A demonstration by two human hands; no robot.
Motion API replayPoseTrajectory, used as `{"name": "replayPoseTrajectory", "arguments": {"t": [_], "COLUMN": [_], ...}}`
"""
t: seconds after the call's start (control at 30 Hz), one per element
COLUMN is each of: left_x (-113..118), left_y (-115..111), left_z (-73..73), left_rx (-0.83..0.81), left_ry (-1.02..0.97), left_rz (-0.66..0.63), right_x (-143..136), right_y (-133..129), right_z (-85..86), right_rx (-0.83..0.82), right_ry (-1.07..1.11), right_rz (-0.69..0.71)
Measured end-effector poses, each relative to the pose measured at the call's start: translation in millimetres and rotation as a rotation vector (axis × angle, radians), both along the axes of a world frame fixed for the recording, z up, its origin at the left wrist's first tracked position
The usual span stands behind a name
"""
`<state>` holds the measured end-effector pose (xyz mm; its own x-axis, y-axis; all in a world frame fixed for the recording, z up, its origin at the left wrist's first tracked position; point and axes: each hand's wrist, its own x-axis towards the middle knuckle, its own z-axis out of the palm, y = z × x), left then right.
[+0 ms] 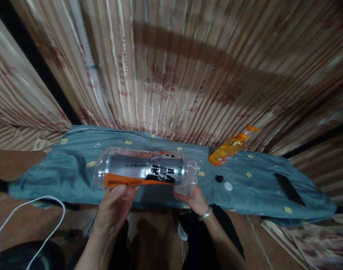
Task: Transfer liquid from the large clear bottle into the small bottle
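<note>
A large clear plastic bottle (137, 168) with a silver, black and orange label lies sideways in my two hands, above the cloth-covered board. My left hand (115, 202) grips its underside near the base, thumb against the orange band. At the other end, my right hand (192, 198) is closed around the clear shoulder near the neck; most of its fingers are hidden behind the plastic. A bracelet circles my right wrist. To the right of the bottle, a small black cap-like piece (219, 179) and a white round cap (228, 186) rest on the cloth.
An orange pump bottle (227, 150) stands tilted in view toward the back right of the teal cloth (261, 191). A dark phone (289, 189) lies near the right end. Patterned curtains (165, 75) hang behind. A white cable (49, 197) loops at lower left.
</note>
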<state>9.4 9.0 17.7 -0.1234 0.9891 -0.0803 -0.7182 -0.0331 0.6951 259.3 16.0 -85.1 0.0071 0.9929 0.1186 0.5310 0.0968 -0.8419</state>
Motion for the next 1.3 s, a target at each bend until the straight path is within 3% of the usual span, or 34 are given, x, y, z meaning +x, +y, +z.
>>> {"name": "replayPoseTrajectory", "arguments": {"t": [0.17, 0.8, 1.3], "left_x": [-2.2, 5.4, 1.9], "left_y": [-1.2, -3.2, -3.4], "left_z": [-1.1, 14.1, 5.2], "left_rx": [0.040, -0.021, -0.019], "left_ry": [-0.017, 0.079, 0.093], "left_rz": [-0.059, -0.026, -0.012], "right_x": [0.6, -1.0, -0.6], "right_y": [-0.1, -0.2, 0.0], "right_z": [-0.4, 3.7, 1.7], "right_rx": [-0.007, 0.011, 0.009], "right_ry": [0.000, -0.047, -0.036], "right_rz": [0.007, 0.010, -0.003]}}
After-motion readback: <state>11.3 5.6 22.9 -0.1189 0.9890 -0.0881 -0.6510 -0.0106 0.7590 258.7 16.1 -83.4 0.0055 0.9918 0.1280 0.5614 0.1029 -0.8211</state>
